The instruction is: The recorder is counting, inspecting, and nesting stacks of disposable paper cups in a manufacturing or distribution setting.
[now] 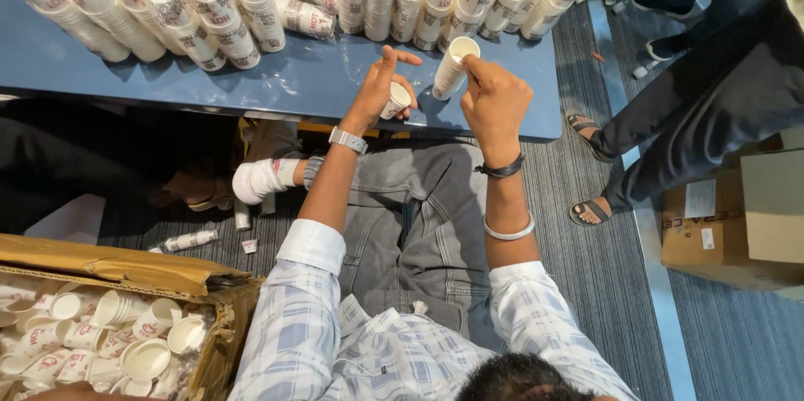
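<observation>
My left hand (378, 83) holds a single small white paper cup (396, 100) with red print, just above the near edge of the blue table (276, 83). My right hand (494, 100) grips a short stack of nested white paper cups (452, 68), tilted with its open mouth facing up and away. The two hands are close together, a cup's width apart. A watch sits on my left wrist, a black band and a white bangle on my right forearm.
Several wrapped sleeves of stacked cups (209, 7) lie along the table's far side. An open cardboard box (126, 271) of loose cups stands at lower left. Another person's legs in sandals (590, 137) stand to the right, beside more cardboard boxes (737, 217). Stray cups (191, 239) lie on the floor.
</observation>
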